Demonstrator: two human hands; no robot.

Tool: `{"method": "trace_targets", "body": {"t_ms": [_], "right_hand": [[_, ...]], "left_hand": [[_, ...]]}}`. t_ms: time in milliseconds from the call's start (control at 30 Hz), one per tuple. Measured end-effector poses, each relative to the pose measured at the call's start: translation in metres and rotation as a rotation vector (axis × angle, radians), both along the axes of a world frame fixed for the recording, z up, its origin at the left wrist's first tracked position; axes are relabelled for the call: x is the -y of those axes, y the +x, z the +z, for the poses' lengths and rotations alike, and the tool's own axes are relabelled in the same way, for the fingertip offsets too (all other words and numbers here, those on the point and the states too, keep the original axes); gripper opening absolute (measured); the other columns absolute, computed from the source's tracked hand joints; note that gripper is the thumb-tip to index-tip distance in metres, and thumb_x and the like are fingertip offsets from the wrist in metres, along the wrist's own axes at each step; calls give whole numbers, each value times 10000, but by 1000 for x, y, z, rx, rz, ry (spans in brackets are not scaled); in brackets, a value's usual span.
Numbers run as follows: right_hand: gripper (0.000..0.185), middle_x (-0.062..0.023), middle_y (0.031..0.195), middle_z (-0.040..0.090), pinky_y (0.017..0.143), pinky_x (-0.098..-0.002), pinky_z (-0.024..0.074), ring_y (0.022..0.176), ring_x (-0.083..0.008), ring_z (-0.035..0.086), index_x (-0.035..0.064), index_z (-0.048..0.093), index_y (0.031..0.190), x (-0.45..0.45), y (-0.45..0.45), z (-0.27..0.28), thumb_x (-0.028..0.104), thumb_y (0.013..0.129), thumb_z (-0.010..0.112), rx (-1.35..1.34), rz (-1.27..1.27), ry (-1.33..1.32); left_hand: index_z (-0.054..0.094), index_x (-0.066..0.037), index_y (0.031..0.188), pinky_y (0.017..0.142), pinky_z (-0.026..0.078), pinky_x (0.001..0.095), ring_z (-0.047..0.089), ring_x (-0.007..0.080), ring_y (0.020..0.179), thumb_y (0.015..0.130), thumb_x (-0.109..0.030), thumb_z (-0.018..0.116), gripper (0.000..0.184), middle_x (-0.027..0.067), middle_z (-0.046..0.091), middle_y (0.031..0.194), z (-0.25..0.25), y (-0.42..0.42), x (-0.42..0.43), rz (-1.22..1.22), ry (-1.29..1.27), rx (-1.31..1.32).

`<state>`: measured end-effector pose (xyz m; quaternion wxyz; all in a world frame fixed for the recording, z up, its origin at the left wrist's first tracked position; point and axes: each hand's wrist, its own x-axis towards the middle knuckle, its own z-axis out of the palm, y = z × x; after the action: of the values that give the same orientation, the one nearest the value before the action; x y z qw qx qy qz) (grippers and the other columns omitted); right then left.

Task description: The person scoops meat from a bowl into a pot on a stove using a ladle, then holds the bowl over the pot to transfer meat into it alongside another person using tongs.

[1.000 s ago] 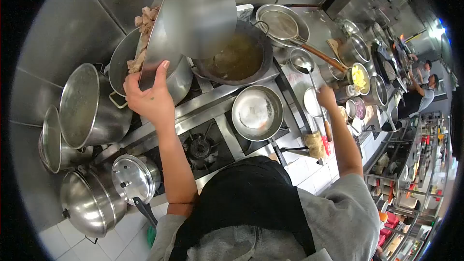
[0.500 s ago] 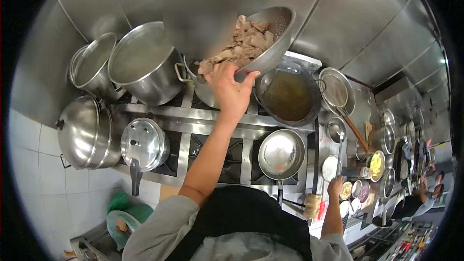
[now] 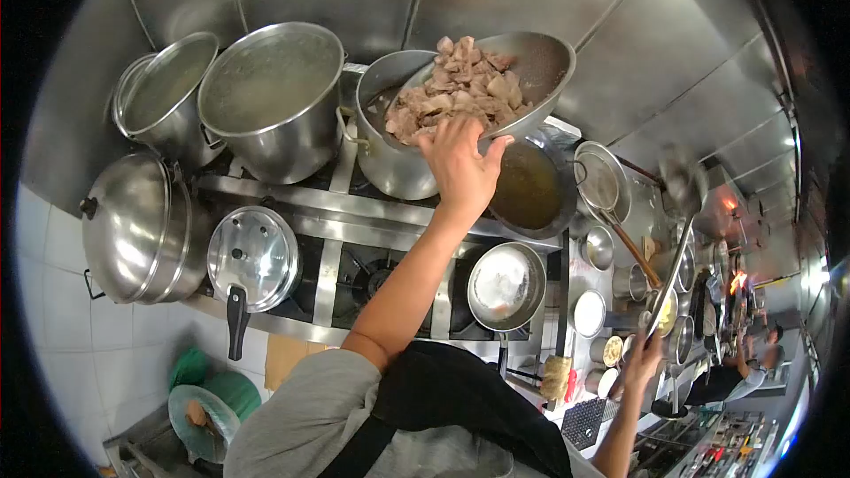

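Observation:
My left hand (image 3: pixel 462 168) grips the near rim of a metal colander (image 3: pixel 556 71), which is tilted to the left. Pieces of pale cooked meat (image 3: pixel 469 88) are heaped at its low side. Below and to the left stands a deep pot (image 3: pixel 390 159); the colander covers part of its mouth. Over on the right, my right hand (image 3: pixel 639 365) is closed around the long handle of a metal ladle (image 3: pixel 684 184), its bowl raised and slightly blurred. A dark wok (image 3: pixel 531 190) holding brownish liquid sits just right of the colander, partly hidden by it.
Large stockpots (image 3: pixel 270 88) stand at the back left, with a lidded steamer (image 3: pixel 133 230) and a pressure cooker (image 3: pixel 254 257) nearer. A frying pan (image 3: pixel 506 286) rests on the front burner. A strainer (image 3: pixel 602 181) lies over a bowl at right. Another person (image 3: pixel 753 367) works farther off.
The ladle has come up out of the small bowl at the right with my right hand. The colander sits slightly farther right in view, the pot below showing more.

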<state>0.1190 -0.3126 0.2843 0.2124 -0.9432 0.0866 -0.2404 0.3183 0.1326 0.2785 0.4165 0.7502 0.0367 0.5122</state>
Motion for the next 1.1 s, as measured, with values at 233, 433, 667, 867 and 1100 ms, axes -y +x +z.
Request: {"method": "trace_targets", "body": {"t_ms": [233, 433, 667, 867, 1100], "right_hand": [[474, -152, 1002, 706, 780, -321, 505, 865, -150, 634, 10, 524, 1433, -167, 112, 217, 150, 983, 579, -77, 385, -193], [439, -298, 1087, 670, 924, -504, 494, 1050, -474, 627, -14, 569, 1338, -288, 226, 251, 132, 924, 578, -136, 618, -682], [257, -271, 1017, 695, 861, -496, 558, 972, -435, 680, -3, 682, 1086, -355, 290, 233, 78, 868, 570, -140, 606, -1052], [222, -238, 1018, 713, 842, -489, 578, 981, -411, 702, 11, 721, 1014, -376, 315, 216, 82, 865, 573, -205, 523, -1192], [273, -227, 1053, 712, 866, -475, 570, 1016, -402, 694, 52, 722, 1092, -389, 288, 227, 60, 849, 599, -269, 531, -1140]], "left_hand": [[584, -74, 784, 812, 320, 424, 558, 286, 858, 837, -283, 766, 283, 70, 592, 809, 1, 2, 1, 16, -36, 21], [575, -73, 768, 812, 309, 437, 540, 283, 859, 873, -221, 701, 221, 74, 581, 814, 15, 0, -1, 39, -44, 56], [578, -77, 756, 805, 306, 432, 535, 274, 836, 853, -200, 705, 202, 71, 579, 809, 22, -1, -3, 50, -93, 97], [583, -76, 765, 799, 307, 432, 544, 275, 844, 841, -179, 716, 185, 76, 583, 812, 26, 1, 2, 45, -130, 119], [592, -77, 784, 810, 314, 436, 551, 275, 865, 833, -172, 724, 170, 76, 592, 822, 29, -1, -3, 27, -158, 90]]}}
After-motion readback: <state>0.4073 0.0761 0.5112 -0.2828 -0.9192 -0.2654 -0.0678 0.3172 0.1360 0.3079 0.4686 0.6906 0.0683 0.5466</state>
